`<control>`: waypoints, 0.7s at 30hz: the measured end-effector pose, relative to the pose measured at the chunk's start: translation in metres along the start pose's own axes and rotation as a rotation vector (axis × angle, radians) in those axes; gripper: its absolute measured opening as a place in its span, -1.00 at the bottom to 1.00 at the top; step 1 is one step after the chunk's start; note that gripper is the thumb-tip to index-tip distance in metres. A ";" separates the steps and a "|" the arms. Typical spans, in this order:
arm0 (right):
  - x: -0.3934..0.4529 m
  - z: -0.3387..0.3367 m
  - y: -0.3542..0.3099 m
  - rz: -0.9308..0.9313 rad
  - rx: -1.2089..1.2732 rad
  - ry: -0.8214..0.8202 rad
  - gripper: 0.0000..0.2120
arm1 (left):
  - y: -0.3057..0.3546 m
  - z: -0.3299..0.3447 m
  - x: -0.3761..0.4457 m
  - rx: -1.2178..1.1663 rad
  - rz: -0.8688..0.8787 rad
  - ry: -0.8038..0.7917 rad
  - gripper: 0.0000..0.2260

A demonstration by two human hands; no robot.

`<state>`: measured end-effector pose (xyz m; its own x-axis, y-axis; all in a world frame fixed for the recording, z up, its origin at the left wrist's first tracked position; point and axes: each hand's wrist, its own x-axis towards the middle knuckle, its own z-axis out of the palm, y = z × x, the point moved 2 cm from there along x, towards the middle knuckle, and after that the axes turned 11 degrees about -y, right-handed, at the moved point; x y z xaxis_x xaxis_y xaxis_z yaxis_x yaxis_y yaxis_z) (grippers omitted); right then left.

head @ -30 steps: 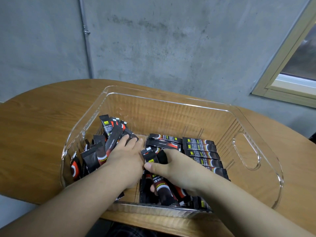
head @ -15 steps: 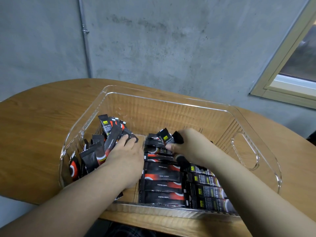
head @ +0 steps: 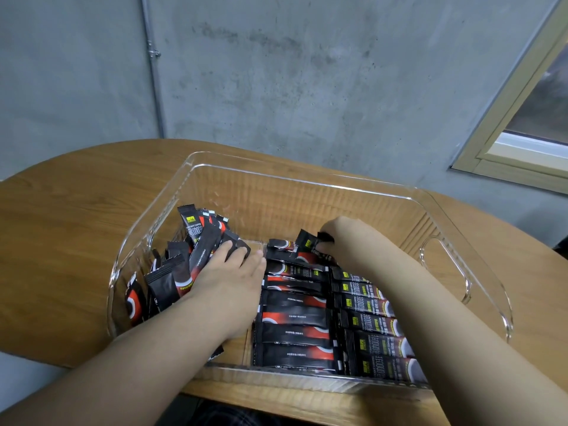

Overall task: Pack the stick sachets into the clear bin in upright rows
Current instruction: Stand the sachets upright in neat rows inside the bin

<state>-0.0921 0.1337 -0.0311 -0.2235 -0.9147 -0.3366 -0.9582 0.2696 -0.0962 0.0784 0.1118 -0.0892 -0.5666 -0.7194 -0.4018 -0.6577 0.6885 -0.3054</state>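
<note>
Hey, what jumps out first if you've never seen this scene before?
A clear bin on a wooden table, crowded with black stick sachets. The left hand presses flat against a leaning bunch at the bin's left, while the right hand pinches a sachet at the rows' far end.

We see the bin (head: pixel 307 186) sitting on the worktop (head: pixel 61 216), with a wall (head: pixel 307 72) behind it. Inside the bin, at its left end, a leaning bunch (head: pixel 184 265) of sachets stands against the side, and the left hand (head: pixel 227 284) lies flat on that bunch. Right of the bunch, two rows (head: pixel 295 330) of sachets lie side by side, running from the bin's near wall toward its far wall. At the far end of those rows, the right hand (head: pixel 341 241) pinches a sachet (head: pixel 307 244). A window (head: pixel 528 124) lies to the bin's right, beyond it.
</note>
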 end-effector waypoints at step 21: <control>-0.011 0.005 -0.002 0.012 -0.183 0.143 -0.92 | 0.000 0.002 0.001 0.046 -0.013 0.000 -0.40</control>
<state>-0.0867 0.1447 -0.0318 -0.2459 -0.9485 -0.1996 -0.9688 0.2337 0.0830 0.0786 0.1111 -0.0914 -0.5584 -0.7282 -0.3973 -0.6412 0.6828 -0.3503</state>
